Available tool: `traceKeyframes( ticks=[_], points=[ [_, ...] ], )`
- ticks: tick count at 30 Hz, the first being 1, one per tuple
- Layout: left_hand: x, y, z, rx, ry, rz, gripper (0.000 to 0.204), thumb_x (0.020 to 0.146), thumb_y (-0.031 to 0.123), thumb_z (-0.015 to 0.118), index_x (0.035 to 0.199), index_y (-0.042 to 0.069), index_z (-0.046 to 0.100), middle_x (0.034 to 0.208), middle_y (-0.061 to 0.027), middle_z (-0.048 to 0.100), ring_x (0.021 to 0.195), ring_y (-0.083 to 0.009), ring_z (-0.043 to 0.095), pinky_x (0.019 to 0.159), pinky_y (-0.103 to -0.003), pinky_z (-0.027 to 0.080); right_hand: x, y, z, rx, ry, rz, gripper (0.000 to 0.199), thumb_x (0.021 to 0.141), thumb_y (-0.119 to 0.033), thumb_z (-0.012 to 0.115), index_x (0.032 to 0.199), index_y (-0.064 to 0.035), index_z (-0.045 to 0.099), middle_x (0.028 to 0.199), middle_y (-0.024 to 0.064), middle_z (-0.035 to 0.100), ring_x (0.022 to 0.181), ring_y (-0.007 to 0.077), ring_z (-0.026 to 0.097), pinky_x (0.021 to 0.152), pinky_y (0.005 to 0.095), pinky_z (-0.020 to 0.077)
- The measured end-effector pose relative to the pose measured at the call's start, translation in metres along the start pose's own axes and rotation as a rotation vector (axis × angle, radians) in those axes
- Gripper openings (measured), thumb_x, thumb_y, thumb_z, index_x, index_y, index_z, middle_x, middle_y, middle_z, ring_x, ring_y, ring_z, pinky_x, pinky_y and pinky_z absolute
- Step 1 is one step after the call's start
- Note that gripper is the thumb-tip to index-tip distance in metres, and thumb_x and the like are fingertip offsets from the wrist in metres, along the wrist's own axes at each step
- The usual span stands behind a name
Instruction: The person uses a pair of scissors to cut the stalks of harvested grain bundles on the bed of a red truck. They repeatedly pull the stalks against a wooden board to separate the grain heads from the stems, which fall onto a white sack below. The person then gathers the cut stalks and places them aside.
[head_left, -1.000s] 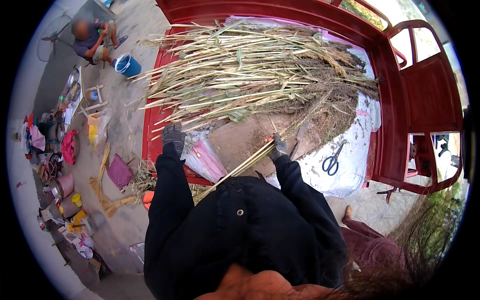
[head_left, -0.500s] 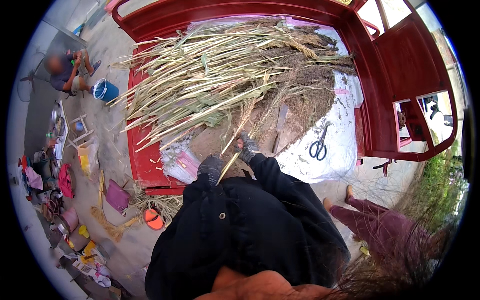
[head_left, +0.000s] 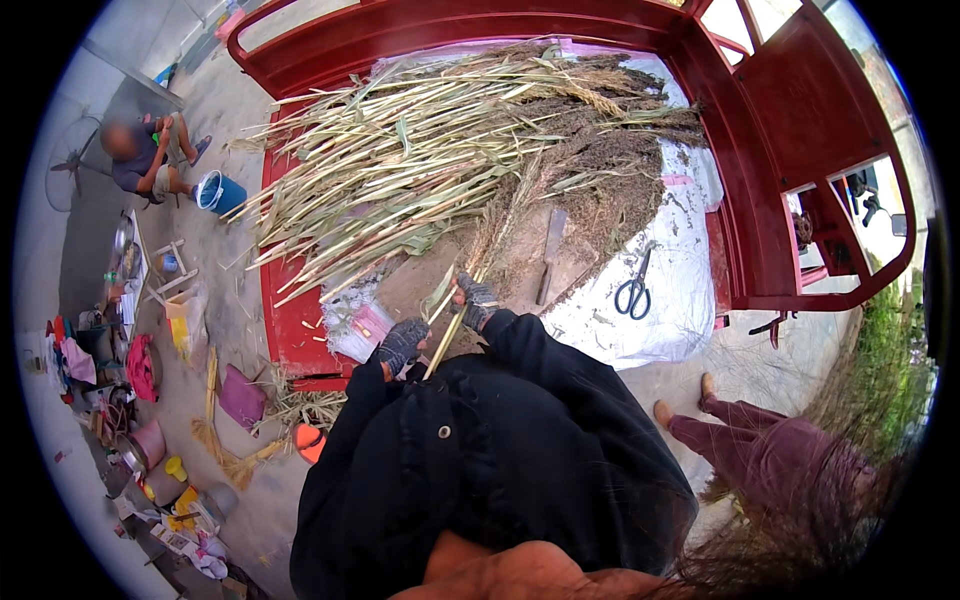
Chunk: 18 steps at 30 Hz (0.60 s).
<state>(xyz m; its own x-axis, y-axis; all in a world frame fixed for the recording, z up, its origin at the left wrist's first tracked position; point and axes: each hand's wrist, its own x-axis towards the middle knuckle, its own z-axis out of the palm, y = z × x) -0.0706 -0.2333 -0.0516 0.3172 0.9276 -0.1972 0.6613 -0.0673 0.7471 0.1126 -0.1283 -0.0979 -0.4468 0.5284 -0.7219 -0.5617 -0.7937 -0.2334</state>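
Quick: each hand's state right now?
Left hand: partly curled near a pale leaf strip; whether it grips it cannot be told.
Right hand: closed, holding stalks.

Pale wall [head_left: 85, 500] curves along L side; grey flr [head_left: 225, 105] w/ scattered straw bits. Fan [head_left: 72, 166] stands upper L, sm. wooden frame [head_left: 174, 284] below it. Bright daylight & greenery [head_left: 870, 360] on R.

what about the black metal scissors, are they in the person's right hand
No, the black metal scissors lie on the white sheet, apart from the grey-gloved right hand, which holds long pale plant stalks.
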Motion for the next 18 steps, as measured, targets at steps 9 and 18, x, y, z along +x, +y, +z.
traceKeyframes(
  ticks=[9,18],
  points=[
    [-0.282,-0.068,-0.096,0.248,0.03,-0.918,0.022,0.07,0.019,0.056,0.089,0.007,0.056,0.084,-0.0156,0.055,0.077,-0.0336,0.053,0.07,-0.041,0.043,0.024,-0.014,-0.04,-0.042,0.125,-0.08,0.025,0.085,-0.033,0.05,0.087,-0.0083,0.052,0.051,-0.0012,0.037,0.043,0.012,0.039,0.038,0.0285,0.033],
    [-0.101,-0.086,-0.15,0.762,0.476,-0.5,0.036,0.073,0.028,0.057,0.102,0.007,0.053,0.101,-0.0215,0.053,0.094,-0.0364,0.05,0.081,-0.045,0.039,0.008,0.006,-0.025,-0.061,0.126,-0.033,0.02,0.085,-0.027,0.052,0.083,-0.0076,0.056,0.051,0.0003,0.042,0.044,0.0141,0.045,0.04,0.0312,0.0376]
  ],
)
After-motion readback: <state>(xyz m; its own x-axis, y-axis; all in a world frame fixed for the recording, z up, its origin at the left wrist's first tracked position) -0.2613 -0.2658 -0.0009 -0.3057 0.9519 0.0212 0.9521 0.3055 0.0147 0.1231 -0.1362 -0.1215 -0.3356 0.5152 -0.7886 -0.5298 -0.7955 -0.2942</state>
